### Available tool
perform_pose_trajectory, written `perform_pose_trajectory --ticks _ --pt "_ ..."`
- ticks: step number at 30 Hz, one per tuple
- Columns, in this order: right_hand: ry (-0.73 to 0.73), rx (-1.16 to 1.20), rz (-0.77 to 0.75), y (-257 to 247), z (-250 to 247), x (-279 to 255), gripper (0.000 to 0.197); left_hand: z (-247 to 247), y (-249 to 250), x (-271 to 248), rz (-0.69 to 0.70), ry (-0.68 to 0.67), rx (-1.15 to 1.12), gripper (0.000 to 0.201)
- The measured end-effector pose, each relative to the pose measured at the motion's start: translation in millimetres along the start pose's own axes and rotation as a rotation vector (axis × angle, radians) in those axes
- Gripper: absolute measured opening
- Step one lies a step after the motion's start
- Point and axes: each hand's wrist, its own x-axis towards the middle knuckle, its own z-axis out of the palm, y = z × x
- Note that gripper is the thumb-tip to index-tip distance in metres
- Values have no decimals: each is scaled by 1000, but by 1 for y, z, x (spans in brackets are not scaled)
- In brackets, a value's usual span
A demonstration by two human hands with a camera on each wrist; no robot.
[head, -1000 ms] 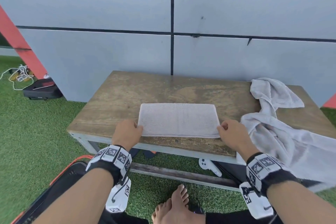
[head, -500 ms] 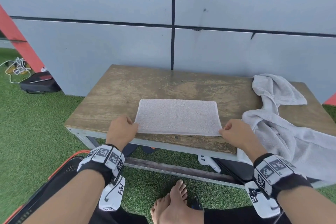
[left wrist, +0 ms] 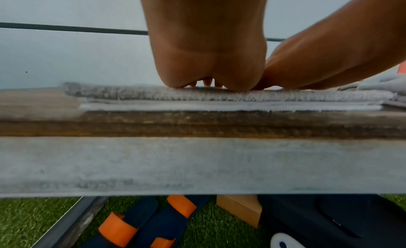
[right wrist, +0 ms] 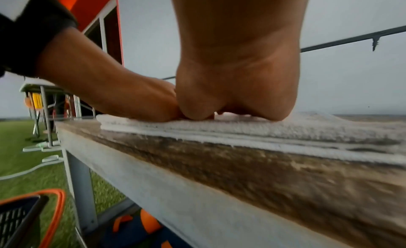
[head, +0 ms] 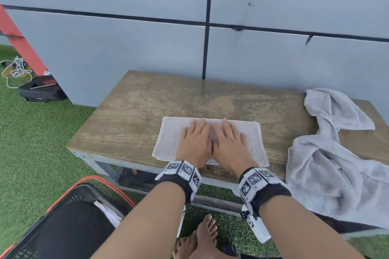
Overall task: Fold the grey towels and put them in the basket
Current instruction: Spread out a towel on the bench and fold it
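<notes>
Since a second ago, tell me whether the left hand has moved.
Yes. The left hand has moved rightward and away from the table's near edge, off the folded towel's left corner onto its middle, flat beside the right hand.

Middle of folded towel point(head: 251, 142) hidden under both hands. Basket point(head: 69, 200) cut off at bottom-left edge, contents unclear. Loose towel point(head: 328, 172) runs off right edge. Wrist views: fingers mostly hidden behind palms, table edge point(left wrist: 197, 163) blurred.

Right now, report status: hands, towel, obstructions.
Left hand and right hand open, pressing flat on folded towel on bench. Unfolded towel heaped right. Basket lower left, nothing blocking.
</notes>
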Motion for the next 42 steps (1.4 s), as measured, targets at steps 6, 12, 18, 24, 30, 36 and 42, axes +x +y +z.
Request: perform_pose_trajectory --ticks 6,12,18,24,30,36,42 --pt "9 -63 -31 26 15 6 58 14 -16 1 36 -19 53 59" --pt "20 -103 16 45 9 6 67 10 -29 1 -16 -5 20 59" --pt "66 -66 23 56 10 4 69 5 -45 -2 -69 0 1 60" --pt "96 -24 68 72 9 0 65 4 -57 -8 -107 7 4 61" --pt "113 -10 79 76 11 0 62 2 -73 -15 -155 29 -50 60" --pt "109 -26 98 71 8 -1 61 0 -88 -21 -199 29 -76 58" --pt "145 -155 27 48 6 -18 60 -1 -85 -19 -213 10 -64 59"
